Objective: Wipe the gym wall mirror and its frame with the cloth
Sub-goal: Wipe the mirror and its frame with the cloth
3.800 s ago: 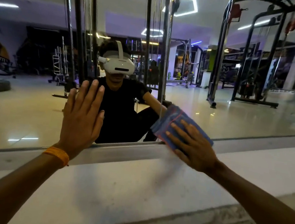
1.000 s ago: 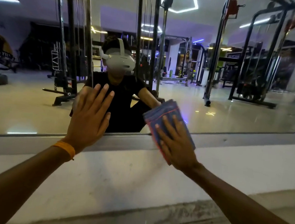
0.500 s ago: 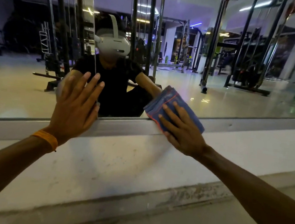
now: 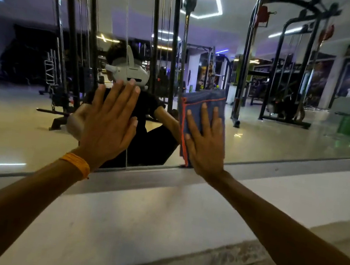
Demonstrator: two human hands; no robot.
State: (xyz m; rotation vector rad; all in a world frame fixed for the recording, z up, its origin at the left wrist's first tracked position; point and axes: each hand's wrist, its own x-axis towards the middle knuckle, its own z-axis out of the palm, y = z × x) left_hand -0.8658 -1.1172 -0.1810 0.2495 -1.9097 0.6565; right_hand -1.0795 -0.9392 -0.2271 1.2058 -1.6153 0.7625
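Low on the mirror point(image 4: 279, 140), your flat right hand point(image 4: 206, 149) presses the cloth point(image 4: 204, 98) just above the frame point(image 4: 275, 170); wipe in even, overlapping strokes, left hand point(image 4: 109, 124) braced open-palmed beside it.

wide open glass on the mirror point(image 4: 290, 133) to the right of the cloth point(image 4: 204, 101), a free run out to the edge of view. open glass on the far left too. the middle is the tight spot: left hand point(image 4: 106, 124) flat on the glass, right hand point(image 4: 203, 151) flat on the cloth, a narrow gap between them. just below, the grey frame point(image 4: 286, 168) bounds the glass, with the white ledge point(image 4: 159, 218) under it.
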